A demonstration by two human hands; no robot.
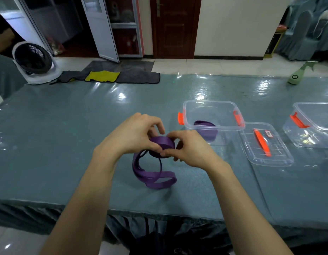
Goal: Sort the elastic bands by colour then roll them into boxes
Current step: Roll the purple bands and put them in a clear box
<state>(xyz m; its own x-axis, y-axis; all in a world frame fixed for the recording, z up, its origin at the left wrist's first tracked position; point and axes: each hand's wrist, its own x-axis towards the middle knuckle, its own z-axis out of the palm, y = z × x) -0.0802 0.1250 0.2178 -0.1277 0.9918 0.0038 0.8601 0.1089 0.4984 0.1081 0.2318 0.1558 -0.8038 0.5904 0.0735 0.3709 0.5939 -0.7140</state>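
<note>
A purple elastic band (152,173) is partly wound into a tight roll held above the middle of the table. My left hand (135,134) grips the roll from the left and top. My right hand (189,148) pinches it from the right. The band's loose tail curls down in loops onto the table below my hands. A clear plastic box (212,107) with orange clips stands to the right, and a rolled purple band (205,128) lies inside it.
The box's clear lid (269,155) with an orange handle lies flat right of it. A second clear box (314,126) stands at the far right. A green spray bottle (297,75) lies at the far right edge. Cloths (102,76) and a fan (33,60) are beyond the table's far left.
</note>
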